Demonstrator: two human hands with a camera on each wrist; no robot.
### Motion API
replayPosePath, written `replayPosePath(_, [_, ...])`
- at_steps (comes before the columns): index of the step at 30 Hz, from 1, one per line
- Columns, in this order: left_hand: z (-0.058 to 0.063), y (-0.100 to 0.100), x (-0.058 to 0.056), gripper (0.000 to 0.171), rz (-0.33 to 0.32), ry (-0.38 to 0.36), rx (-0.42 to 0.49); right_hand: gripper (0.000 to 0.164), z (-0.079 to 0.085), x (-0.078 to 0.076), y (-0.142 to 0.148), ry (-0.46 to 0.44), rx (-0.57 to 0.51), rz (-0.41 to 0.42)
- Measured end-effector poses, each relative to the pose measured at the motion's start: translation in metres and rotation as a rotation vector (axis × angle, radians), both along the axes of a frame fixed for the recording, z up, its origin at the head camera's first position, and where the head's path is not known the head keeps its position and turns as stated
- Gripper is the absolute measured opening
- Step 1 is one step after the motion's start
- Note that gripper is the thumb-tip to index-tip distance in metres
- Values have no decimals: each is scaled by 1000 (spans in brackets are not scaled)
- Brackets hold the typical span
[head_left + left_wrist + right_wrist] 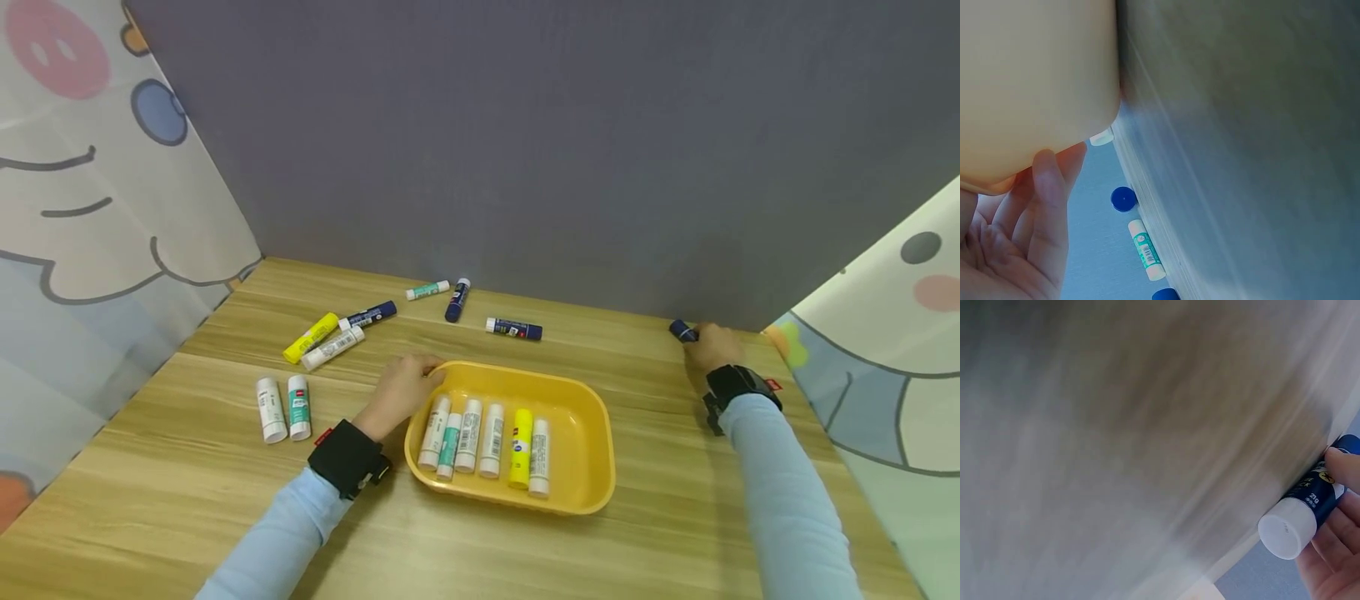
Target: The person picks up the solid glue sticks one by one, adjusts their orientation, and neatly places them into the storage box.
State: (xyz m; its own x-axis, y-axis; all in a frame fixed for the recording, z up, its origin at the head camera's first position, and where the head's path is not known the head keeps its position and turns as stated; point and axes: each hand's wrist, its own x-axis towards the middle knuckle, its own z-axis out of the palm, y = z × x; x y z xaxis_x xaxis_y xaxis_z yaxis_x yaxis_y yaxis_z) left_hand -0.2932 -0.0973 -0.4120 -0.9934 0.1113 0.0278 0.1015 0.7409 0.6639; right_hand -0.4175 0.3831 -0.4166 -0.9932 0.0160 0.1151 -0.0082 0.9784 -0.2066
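Note:
My left hand (400, 390) holds the left back corner of a yellow plastic basket (596, 442), its fingers at the rim. Several glue sticks lie side by side in the basket: white ones, a teal one (448, 450) and a yellow one (521, 450). Far off to the right, by the grey panel, my right hand (715, 347) grips a navy glue stick (1313, 497) with a white end. In the right wrist view the thumb presses on its label while the fingers curl behind, and the stick lies close to the tabletop.
At the back of the table are navy glue sticks (513, 328) and a teal-and-white one (427, 290). A yellow stick (311, 337) lies left of the basket, with white and teal ones (298, 407) nearer me. A grey panel (480, 150) borders the table's back edge.

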Motion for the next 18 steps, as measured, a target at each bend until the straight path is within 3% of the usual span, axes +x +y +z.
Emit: replayPosePath(18, [-1,-1,1,29,-2,-18,15,41,8,7,-12,21,-23,25])
